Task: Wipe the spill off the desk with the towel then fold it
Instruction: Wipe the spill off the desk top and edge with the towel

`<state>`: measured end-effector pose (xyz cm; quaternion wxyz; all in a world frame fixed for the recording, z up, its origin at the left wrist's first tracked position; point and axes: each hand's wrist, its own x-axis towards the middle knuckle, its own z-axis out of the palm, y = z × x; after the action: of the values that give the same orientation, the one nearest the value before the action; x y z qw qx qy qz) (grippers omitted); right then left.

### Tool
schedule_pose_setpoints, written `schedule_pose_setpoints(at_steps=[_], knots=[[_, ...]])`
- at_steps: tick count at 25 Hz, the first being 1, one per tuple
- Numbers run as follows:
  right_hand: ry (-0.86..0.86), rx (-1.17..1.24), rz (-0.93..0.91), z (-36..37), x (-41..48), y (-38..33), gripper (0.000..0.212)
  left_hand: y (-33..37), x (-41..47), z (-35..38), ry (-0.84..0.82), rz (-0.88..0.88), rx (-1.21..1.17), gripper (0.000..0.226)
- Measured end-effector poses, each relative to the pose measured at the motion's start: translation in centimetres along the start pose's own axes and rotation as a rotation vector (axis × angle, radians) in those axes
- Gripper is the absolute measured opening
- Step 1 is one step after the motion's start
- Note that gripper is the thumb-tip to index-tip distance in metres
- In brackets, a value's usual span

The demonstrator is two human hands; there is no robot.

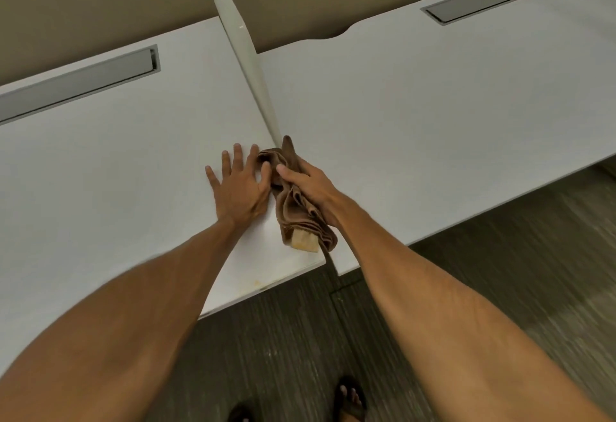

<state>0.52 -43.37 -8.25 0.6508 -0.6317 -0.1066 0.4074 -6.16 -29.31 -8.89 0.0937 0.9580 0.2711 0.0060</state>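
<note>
A brown towel (295, 211), bunched into a long crumpled roll with a pale tag at its near end, lies on the white desk (116, 188) near the front right corner, beside the divider. My right hand (308, 185) presses on top of the towel and grips it. Spread flat on the desk just left of the towel is my left hand (238, 185), its thumb touching the cloth. A faint yellowish stain (256, 283) shows near the desk's front edge.
A thin white divider panel (243, 44) runs back between this desk and a second white desk (433, 115) on the right. Each desk has a grey cable slot (80, 83) at the back. Dark floor and my sandalled feet (350, 398) lie below.
</note>
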Motion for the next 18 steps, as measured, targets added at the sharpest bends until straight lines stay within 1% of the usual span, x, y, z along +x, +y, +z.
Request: schedule_pose_setpoints(at_steps=[2,4,7,10,13,16,18], knots=[[0.017,0.026,0.003,-0.3,0.0,0.2,0.04,-0.1,0.0,0.1,0.006,0.0,-0.006,0.057],[0.043,0.023,0.016,-0.8,-0.9,1.6,0.036,-0.1,0.1,0.2,0.006,0.004,-0.001,0.056],[0.036,0.06,0.035,-1.3,-2.3,3.5,0.032,0.0,0.1,0.4,0.013,0.004,0.015,0.058],[0.029,-0.011,0.021,-1.1,-1.1,2.0,0.034,0.1,0.1,0.4,0.012,-0.002,-0.024,0.061],[0.05,-0.093,0.022,-0.5,1.0,-0.1,0.039,0.0,0.1,0.4,0.018,-0.017,-0.043,0.056],[0.063,-0.177,0.009,-0.4,1.7,-0.8,0.037,-0.1,0.2,0.3,0.03,-0.007,0.0,0.053],[0.076,-0.171,0.006,-0.6,0.2,0.0,0.034,-0.2,0.2,0.3,0.025,0.003,0.014,0.053]])
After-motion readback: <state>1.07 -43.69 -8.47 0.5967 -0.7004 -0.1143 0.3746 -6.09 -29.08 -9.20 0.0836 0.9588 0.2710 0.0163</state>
